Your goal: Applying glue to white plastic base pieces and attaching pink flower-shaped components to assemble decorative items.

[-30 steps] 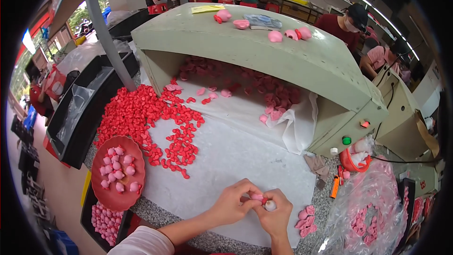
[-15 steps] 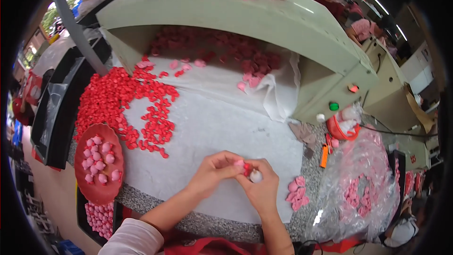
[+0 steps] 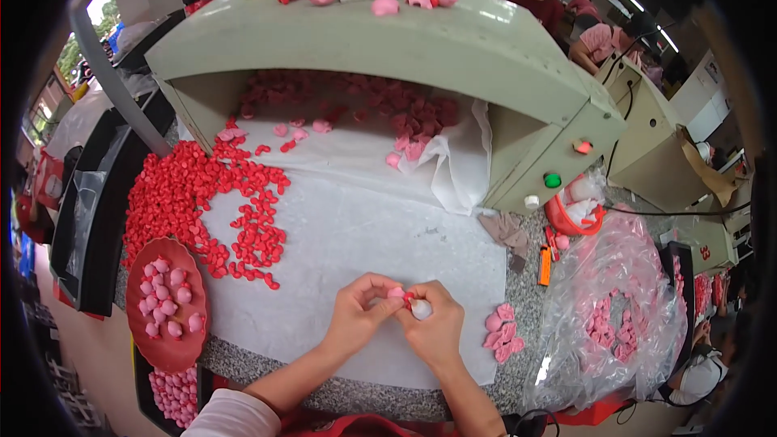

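My left hand and my right hand meet over the white cloth near the table's front edge. Between their fingertips they pinch one small pink piece with a red bit and a white end. A wide heap of small red pieces lies on the cloth to the left of my hands. A red oval tray with pink pieces sits at the far left front. A few finished pink pieces lie just right of my right hand.
A pale green machine housing spans the back, with pink pieces under and on top of it. A clear bag of pink pieces lies at right. An orange lighter and orange tape dispenser sit beside it. Other people work behind.
The view has tilted and shifted a little. My two hands have stayed together on the small pink piece, with only slight finger movement.
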`<act>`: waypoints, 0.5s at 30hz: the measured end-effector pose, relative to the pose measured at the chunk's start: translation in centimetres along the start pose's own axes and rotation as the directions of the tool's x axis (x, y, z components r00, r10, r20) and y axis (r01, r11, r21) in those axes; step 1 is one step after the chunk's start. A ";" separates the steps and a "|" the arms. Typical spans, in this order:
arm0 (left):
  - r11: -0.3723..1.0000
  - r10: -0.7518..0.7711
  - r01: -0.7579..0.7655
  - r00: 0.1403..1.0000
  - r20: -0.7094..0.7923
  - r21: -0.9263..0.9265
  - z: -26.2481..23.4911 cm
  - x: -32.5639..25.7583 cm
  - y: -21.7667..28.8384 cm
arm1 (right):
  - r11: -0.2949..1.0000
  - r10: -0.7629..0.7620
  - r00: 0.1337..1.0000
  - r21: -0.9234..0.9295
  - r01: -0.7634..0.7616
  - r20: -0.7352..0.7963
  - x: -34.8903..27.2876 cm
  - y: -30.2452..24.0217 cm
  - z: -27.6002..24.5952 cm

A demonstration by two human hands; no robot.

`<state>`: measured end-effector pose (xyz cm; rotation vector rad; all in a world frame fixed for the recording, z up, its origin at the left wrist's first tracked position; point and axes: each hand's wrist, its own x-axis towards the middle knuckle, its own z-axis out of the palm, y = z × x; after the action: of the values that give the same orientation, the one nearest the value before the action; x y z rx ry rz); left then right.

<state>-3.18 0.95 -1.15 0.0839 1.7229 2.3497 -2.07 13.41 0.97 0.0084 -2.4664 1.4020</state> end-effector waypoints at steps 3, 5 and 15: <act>0.998 0.022 -0.024 0.999 -0.035 -0.050 0.5 -0.5 0.1 | 1.000 -0.027 0.999 0.006 0.027 -0.044 -0.2 -0.4 -0.1; 0.990 -0.101 0.099 0.995 -0.014 -0.099 0.4 -0.4 0.6 | 1.000 -0.022 0.998 0.008 0.022 -0.056 -0.3 -0.5 -0.2; 0.942 -0.142 0.115 0.988 -0.066 -0.314 0.2 -0.3 0.9 | 0.979 -0.194 0.973 -0.092 0.184 -0.121 0.3 -0.2 0.7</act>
<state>-3.00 0.86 -0.17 -0.1813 1.3260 2.5229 -2.52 12.77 0.95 0.1280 -2.3446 1.1857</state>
